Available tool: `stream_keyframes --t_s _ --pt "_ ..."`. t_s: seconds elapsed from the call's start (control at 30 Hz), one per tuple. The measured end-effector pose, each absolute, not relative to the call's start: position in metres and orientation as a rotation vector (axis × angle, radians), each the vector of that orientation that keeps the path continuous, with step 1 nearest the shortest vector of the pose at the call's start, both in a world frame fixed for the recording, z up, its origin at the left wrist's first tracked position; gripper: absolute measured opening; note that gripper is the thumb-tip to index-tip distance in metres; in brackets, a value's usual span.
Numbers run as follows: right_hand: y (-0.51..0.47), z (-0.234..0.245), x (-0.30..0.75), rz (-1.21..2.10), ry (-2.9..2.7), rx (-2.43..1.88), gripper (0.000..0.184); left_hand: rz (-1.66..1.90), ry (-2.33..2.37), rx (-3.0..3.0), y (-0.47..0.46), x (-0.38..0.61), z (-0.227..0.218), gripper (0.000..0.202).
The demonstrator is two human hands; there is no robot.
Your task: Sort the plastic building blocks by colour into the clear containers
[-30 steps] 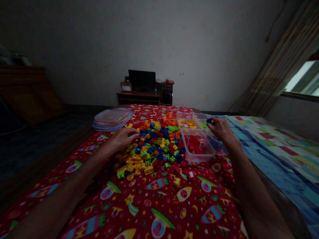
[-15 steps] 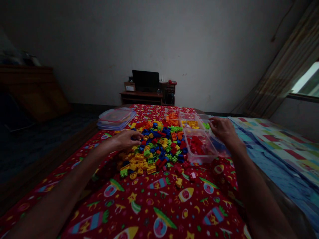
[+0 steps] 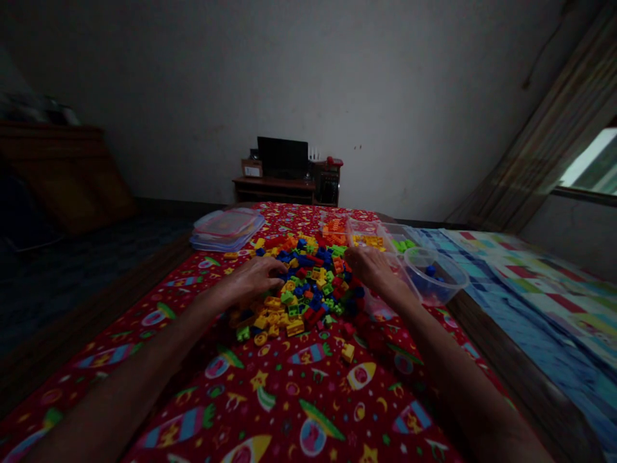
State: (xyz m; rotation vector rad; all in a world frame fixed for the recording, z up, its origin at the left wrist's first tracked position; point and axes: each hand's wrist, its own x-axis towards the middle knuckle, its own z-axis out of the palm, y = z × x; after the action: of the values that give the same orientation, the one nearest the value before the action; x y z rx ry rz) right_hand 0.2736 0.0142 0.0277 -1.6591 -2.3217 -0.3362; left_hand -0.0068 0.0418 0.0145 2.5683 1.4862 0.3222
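Observation:
A heap of toy building bricks (image 3: 315,283) in yellow, blue, green, red and orange lies on the red patterned tablecloth (image 3: 284,411). At its left side is my left hand (image 3: 253,280), its thumb and fingers apart above the bricks, with no held brick visible. My right hand (image 3: 371,267) reaches over the heap's right edge, fingers loosely bent downward and apart; I see nothing in it, though its fingertips are partly hidden. Beneath that hand and forearm a clear plastic box (image 3: 378,308) is mostly covered. One yellow brick (image 3: 348,352) lies apart at the front.
Clear boxes behind hold orange bricks (image 3: 335,231), yellow bricks (image 3: 370,242) and green bricks (image 3: 403,245). A round clear tub (image 3: 456,286) with blue bricks stands at right. Stacked plastic lids (image 3: 226,228) lie at back left. A bed (image 3: 544,308) adjoins the table's right side.
My right hand has moved left from above the green bricks' box to the heap, uncovering the round tub. My left hand has shifted slightly right over the bricks.

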Motion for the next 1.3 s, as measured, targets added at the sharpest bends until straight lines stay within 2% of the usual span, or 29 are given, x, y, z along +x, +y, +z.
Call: stream_keyframes --t_s 0.13,0.27,0.5,0.63,0.73,0.83,0.97,1.3 --pt "0.033 -0.002 0.253 -0.355 -2.355 -1.542 0.025 0.481 1.47 2.57 0.043 -0.003 0.006 0.035" --pt "0.037 -0.013 0.236 -0.295 -2.311 -1.318 0.037 0.645 1.392 2.561 0.038 0.004 0.007 0.035" --pt "0.026 0.01 0.215 0.297 -2.183 -1.128 0.044 0.85 1.238 2.576 0.035 0.019 0.002 0.046" --pt "0.02 0.008 0.206 0.458 -2.208 -1.041 0.046 0.785 1.193 2.57 0.033 0.022 -0.002 0.036" --pt "0.021 0.012 0.215 0.367 -2.261 -1.092 0.036 0.765 1.222 2.585 0.033 0.019 -0.005 0.027" --pt "0.027 0.02 0.238 0.035 -2.286 -1.338 0.022 0.798 1.282 2.629 0.037 0.014 -0.009 0.027" --pt "0.035 0.017 0.265 -0.275 -2.321 -1.73 0.025 0.839 1.284 2.708 0.042 0.01 -0.014 0.031" --pt "0.036 -0.001 0.263 -0.241 -2.439 -1.753 0.031 0.846 1.487 2.536 0.032 0.019 -0.007 0.044"
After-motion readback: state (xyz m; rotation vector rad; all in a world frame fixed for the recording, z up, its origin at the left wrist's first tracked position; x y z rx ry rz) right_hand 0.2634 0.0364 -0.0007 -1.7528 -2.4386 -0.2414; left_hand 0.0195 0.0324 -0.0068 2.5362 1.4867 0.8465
